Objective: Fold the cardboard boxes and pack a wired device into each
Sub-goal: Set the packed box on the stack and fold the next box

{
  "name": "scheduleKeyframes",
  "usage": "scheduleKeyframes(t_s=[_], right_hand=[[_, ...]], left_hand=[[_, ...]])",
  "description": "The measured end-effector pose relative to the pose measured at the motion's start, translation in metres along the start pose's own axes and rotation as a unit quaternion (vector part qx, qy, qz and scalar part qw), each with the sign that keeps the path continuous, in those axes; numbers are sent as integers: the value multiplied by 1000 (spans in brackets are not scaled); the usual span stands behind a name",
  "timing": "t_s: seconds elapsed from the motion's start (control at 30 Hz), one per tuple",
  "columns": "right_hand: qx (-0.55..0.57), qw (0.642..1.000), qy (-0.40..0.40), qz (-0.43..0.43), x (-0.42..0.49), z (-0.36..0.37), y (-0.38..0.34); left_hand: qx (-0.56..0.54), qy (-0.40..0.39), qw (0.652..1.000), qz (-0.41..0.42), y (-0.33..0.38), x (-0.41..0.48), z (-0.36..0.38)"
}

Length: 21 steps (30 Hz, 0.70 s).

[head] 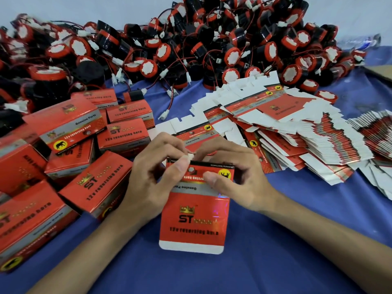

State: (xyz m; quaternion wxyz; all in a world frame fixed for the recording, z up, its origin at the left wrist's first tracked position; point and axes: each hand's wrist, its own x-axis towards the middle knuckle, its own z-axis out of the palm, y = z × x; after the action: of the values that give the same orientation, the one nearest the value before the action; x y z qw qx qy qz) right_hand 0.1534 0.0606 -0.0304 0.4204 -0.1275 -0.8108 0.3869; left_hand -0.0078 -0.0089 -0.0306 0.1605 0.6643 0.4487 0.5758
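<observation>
A red cardboard box (194, 221) printed "ST 12v reversing horn" stands on the blue cloth at the centre, its long lid flap hanging toward me. My left hand (154, 177) grips its upper left side, thumb on the front face. My right hand (231, 177) grips the upper right side, thumb on the front. The fingertips of both hands meet over the box's open top around a small white connector (190, 156). What lies inside the box is hidden.
Closed red boxes (70, 132) are heaped at the left. Flat unfolded cartons (282, 128) fan out at the right. A large pile of black-and-red wired horns (191, 43) fills the back. Blue cloth (275, 262) covers the table.
</observation>
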Motion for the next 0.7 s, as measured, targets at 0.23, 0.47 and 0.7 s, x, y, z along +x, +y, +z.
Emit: scheduleKeyframes(t_s=[0.23,0.47,0.7], right_hand=[[102,986,-11,131,4,-1,-7],[112,964,-21,239,5,-4,-3],[108,974,29,199,2,3,-1]], left_hand=[[8,19,999,-35,-4,0,2],[-79,43,983,-159,-9,1,4],[-138,4,972,-189,-11,2,2]])
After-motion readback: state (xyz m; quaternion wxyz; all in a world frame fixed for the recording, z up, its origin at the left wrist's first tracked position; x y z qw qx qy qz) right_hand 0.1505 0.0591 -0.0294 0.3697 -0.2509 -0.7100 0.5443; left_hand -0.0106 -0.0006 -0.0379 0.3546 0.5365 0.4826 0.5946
